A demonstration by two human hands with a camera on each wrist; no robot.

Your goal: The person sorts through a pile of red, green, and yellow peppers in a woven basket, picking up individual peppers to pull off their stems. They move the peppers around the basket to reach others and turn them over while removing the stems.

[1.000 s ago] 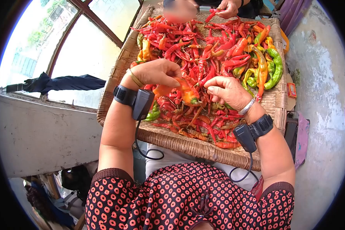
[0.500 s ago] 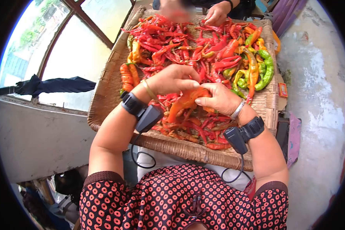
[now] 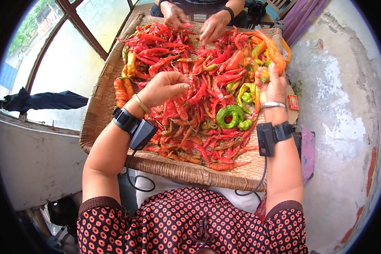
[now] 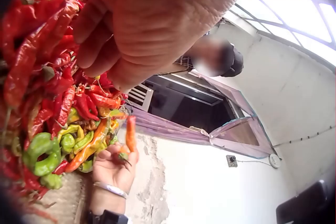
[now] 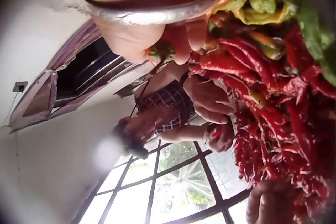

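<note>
At the right side of the tray my right hand [image 3: 275, 88] grips a large orange pepper [image 3: 275, 51] by its green stem end [image 4: 124, 157], and the pepper's body points away from me. My left hand [image 3: 163, 86] hovers over the heap of red chili peppers [image 3: 178, 112] with its fingers loosely bent. Nothing shows between those fingers. Below and left of my right hand lie a curled green pepper [image 3: 230, 116] and some yellow-green peppers [image 3: 246, 94]. The heap rests on a woven tray [image 3: 190, 171].
Across the tray another person's hands [image 3: 214, 27] work among red peppers. Two ridged orange peppers [image 3: 120, 91] lie by the left rim. A folded dark umbrella [image 3: 57, 100] rests on the window ledge. A small red box [image 3: 292, 102] sits beside the tray's right edge.
The orange pepper has gone from between both hands to the right side in my right hand. My left hand has moved off it, leftward. The curled green pepper has come into view.
</note>
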